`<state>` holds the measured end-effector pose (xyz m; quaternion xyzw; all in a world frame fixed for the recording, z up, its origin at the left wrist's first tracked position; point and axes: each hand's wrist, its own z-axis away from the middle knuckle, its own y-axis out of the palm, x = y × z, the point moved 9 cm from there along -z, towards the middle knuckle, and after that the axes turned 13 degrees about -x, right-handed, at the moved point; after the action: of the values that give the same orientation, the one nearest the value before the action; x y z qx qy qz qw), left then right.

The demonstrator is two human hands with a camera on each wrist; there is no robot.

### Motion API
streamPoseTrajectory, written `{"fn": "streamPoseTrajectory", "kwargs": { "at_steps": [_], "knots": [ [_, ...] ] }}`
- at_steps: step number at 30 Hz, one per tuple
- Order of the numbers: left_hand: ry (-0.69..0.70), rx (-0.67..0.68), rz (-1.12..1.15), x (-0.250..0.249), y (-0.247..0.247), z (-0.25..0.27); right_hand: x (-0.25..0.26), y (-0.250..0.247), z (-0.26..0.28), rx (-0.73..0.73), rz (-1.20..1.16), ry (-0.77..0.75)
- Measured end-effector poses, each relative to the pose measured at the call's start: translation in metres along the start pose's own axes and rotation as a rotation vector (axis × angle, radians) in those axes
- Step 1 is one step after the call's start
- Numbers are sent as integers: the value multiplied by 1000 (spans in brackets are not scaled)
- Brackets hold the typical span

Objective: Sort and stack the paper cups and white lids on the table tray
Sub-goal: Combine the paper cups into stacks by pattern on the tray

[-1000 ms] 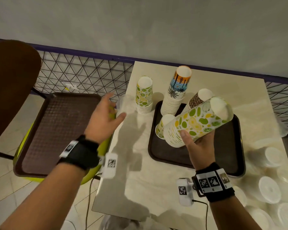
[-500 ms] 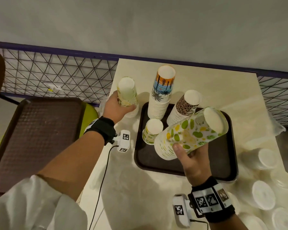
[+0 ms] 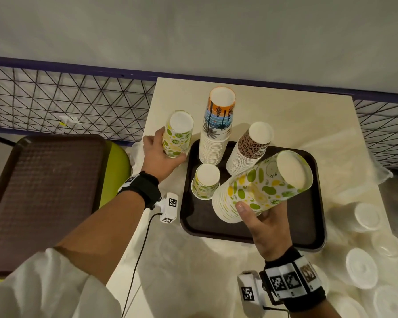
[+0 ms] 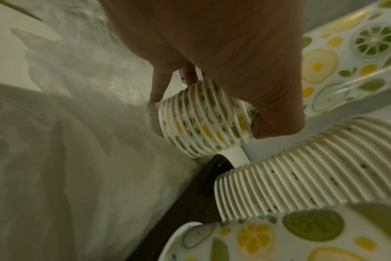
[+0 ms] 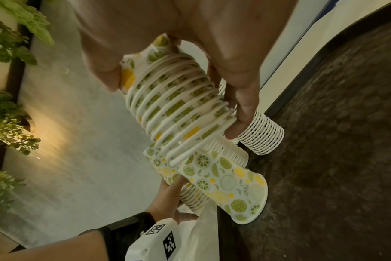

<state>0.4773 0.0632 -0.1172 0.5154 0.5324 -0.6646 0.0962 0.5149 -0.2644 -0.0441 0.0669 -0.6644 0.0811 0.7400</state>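
My left hand (image 3: 159,154) grips a short stack of lemon-print cups (image 3: 177,134) just left of the dark tray (image 3: 308,237); in the left wrist view, fingers and thumb wrap that stack (image 4: 203,120) near the tray corner (image 4: 212,169). Above the tray, my right hand (image 3: 262,221) holds a longer lemon-print stack (image 3: 262,187), tilted, with its rims (image 5: 179,109) towards the wrist. Standing upside down on the tray are a palm-print stack (image 3: 218,125), a leopard-print stack (image 3: 251,148) and a low lemon-print stack (image 3: 206,181). White lids (image 3: 361,267) lie at the table's right edge.
A second brown tray (image 3: 44,191) rests on a green chair to the left of the table. A wire mesh fence (image 3: 78,106) runs behind, under a plain wall. Crumpled clear plastic (image 3: 365,157) lies at the table's right, and a cable (image 3: 138,249) hangs off its near left edge.
My left hand moved from above the chair tray to the short lemon-print stack by the table tray, gripped it and tipped it. The right hand kept holding its stack over the tray.
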Motion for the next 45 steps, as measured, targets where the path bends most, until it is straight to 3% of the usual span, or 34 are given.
{"fn": "streamPoseTrajectory", "kwargs": {
  "at_steps": [7, 13, 18, 23, 27, 34, 45],
  "knots": [
    [-37, -47, 1, -2, -6, 0, 0, -2, 3, 5, 5, 0],
    [-90, -119, 64, 2, -42, 8, 25, 1, -5, -23, -86, -40],
    [-161, -129, 275, -5, -82, 38, 47, 34, -19, 0, -51, -69],
    [-150, -121, 394, -22, -115, 74, 60, 76, -17, 56, 26, -211],
    [-112, -83, 392, -38, -132, 101, 36, 91, -17, 101, 193, -302],
    [-121, -40, 446, -46, -142, 128, -38, 84, -35, 70, 359, -162],
    [-161, 38, 445, -59, -131, 142, -56, 82, -43, 88, 403, -85]
  ]
}}
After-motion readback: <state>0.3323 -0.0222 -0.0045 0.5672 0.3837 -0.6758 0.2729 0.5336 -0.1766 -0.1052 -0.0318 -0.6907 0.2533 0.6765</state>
